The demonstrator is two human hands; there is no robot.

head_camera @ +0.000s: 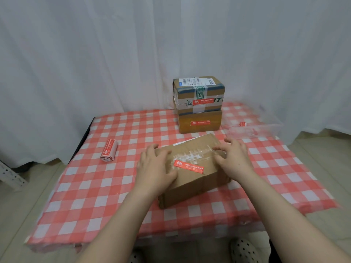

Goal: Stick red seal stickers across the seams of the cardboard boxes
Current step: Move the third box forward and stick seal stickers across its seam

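A brown cardboard box (197, 179) lies in front of me on the checked table. A red seal sticker (188, 166) is stuck on its top beside the taped seam. My left hand (154, 168) rests on the box's left end with its fingers spread over the top. My right hand (232, 157) lies on the right end, fingers slightly bent over the tape. Behind it stand two stacked boxes: the upper box (198, 92) with green tape and the lower box (200, 123), each with a red sticker on its front. A roll of red stickers (109, 152) lies to the left.
A red and white checked cloth (85, 186) covers the low table. A clear plastic tray (254, 126) with a red sticker scrap in it sits at the back right. White curtains hang behind. Polka-dot slippers (243, 251) show below the table's front edge.
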